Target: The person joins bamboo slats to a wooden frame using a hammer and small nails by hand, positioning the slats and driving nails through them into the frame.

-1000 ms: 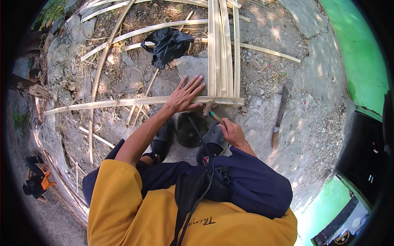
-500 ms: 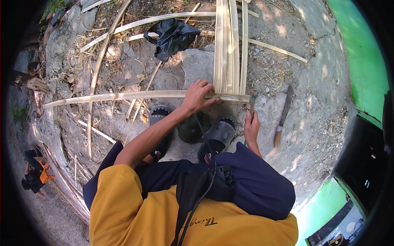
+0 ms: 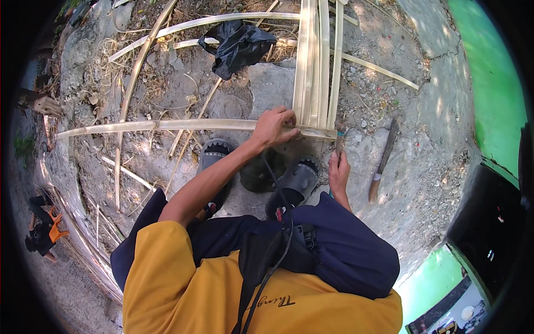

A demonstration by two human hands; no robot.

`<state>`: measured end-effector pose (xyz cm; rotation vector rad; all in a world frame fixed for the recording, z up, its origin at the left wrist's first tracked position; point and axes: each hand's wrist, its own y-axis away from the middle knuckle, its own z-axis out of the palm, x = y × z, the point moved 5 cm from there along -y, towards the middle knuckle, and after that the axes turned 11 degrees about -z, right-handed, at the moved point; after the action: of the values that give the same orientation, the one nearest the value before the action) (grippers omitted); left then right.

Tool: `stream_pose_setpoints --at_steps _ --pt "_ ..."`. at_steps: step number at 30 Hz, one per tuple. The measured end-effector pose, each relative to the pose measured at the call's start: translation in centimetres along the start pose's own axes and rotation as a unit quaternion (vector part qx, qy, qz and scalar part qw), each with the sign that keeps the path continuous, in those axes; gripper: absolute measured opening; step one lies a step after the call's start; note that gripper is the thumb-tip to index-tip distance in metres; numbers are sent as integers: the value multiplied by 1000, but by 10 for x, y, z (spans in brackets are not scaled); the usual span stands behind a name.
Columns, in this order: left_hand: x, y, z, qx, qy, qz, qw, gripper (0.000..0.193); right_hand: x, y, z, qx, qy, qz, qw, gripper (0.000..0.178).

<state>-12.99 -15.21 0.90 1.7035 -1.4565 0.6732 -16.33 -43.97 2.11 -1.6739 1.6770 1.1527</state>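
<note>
A long pale bamboo strip (image 3: 183,124) lies crosswise in front of me, its right end over the near ends of several upright bamboo strips (image 3: 312,67). Closed around it near that crossing is my left hand (image 3: 273,129), thumb and fingers pinching. My right hand (image 3: 338,170) grips a slim hammer-like tool (image 3: 339,143) with a teal handle. Its upper end stands right beside the strip's right tip; whether they touch I cannot tell. To the right of that hand, a machete (image 3: 384,161) with a wooden handle lies on the ground.
A black plastic bag (image 3: 236,47) lies beyond my left hand. More bamboo strips (image 3: 133,83) cross the rough ground at the left. My boots (image 3: 297,181) stand below the crossing. A green wall (image 3: 489,72) rises at the right, and another person (image 3: 41,231) is far off at the left.
My left hand has shifted slightly to the right along the strip. The right hand and its tool stay almost in place. The whole view has shifted a little.
</note>
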Motion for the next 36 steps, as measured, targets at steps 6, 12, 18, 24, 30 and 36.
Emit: stream_pose_setpoints --at_steps 6,12,18,24,30,36 --pt "6 1 1 7 -9 11 1000 26 9 7 10 -42 3 2 999 33" --pt "-2 1 0 -3 5 12 1000 28 1 9 17 -58 2 0 998 32" --pt "10 9 -2 -37 -47 76 995 36 -4 6 15 -48 47 -66 996 39" --pt "10 10 -1 -30 -30 80 996 34 7 0 5 25 -77 15 997 33" --pt "7 0 2 -47 9 -11 999 32 5 -3 2 31 -66 -1 997 35" --pt "5 -7 6 -75 -7 -54 996 35 -2 0 4 20 -5 -21 1000 34"
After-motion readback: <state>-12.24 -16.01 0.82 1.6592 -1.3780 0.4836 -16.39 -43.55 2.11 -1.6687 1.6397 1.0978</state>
